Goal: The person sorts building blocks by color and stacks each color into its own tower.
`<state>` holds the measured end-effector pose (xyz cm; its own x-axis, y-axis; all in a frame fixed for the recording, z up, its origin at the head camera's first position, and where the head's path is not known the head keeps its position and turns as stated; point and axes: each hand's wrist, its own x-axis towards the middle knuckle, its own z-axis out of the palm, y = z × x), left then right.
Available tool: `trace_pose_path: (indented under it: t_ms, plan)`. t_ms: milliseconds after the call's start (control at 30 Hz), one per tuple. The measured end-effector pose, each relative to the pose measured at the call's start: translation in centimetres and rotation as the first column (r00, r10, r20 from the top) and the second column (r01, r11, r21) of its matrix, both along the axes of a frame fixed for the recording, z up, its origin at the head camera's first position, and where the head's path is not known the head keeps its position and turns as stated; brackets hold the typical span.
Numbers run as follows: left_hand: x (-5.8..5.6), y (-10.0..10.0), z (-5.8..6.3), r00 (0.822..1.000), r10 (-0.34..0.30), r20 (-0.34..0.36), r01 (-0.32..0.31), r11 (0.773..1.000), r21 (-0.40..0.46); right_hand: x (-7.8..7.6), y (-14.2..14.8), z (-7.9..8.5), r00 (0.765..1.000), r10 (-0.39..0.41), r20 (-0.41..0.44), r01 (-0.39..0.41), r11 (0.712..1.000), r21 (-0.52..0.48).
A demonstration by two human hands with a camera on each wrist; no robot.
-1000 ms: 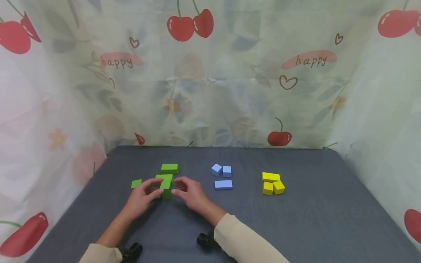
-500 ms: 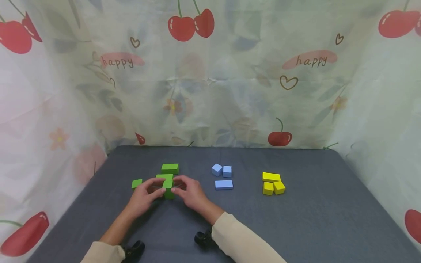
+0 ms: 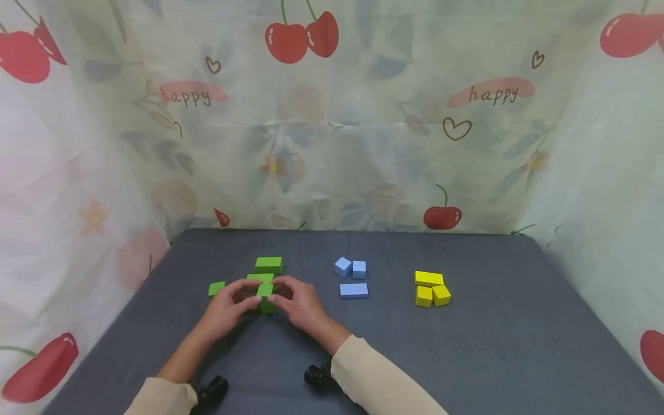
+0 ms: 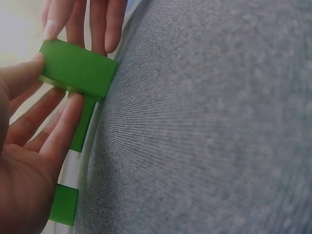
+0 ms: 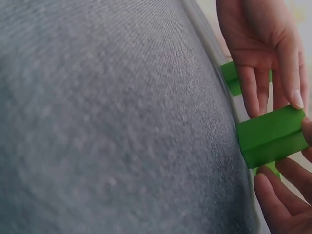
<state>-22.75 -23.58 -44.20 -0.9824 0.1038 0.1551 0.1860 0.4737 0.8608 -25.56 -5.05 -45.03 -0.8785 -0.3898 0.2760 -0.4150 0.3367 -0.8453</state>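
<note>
Both hands hold one green rectangular block (image 3: 266,290), which stands upright at the left of the table. My left hand (image 3: 224,308) grips it from the left, thumb (image 4: 24,73) near the upper end. From the other side my right hand (image 3: 307,308) grips the same block, its thumb also near the top. The wrist views show this block (image 4: 78,70) between the fingertips of both hands. Just behind it lies a green block (image 3: 259,278), partly covered by the hands. Whether the two touch, I cannot tell.
Farther back lies a long green block (image 3: 269,265); a small green block (image 3: 216,287) sits left of the left hand. Blue blocks (image 3: 354,291) are grouped mid-table, yellow blocks (image 3: 428,279) to the right. A patterned curtain (image 3: 332,173) encloses the dark grey tabletop (image 3: 493,346).
The upright green block has shifted slightly to the right between the hands. Both hands keep their hold, and the right forearm has moved a little to the left. The other blocks stay put.
</note>
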Motion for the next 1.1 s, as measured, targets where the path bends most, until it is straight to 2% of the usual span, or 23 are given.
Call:
trace_pose_path:
  t_ms: [200, 467, 833, 1100]
  plan:
    - [-0.14, -0.22, -0.08, 1.0, -0.016, 0.015, 0.016, 1.0, -0.001, 0.19, -0.18, -0.05, 1.0, -0.029, 0.0, 0.029, 0.999, 0.016]
    - [-0.08, -0.12, -0.04, 1.0, -0.027, 0.014, 0.027, 0.999, 0.026, 0.14, -0.1, 0.14, 1.0, -0.013, 0.012, 0.013, 1.0, 0.026]
    - [-0.04, -0.11, -0.04, 1.0, -0.018, -0.003, 0.018, 1.0, -0.005, 0.17, -0.02, 0.23, 1.0, -0.005, 0.015, 0.004, 0.999, 0.034]
    - [0.01, 0.08, -0.02, 1.0, -0.009, 0.002, 0.009, 1.0, -0.012, 0.32, -0.12, 0.06, 1.0, -0.013, 0.021, 0.013, 1.0, 0.0]
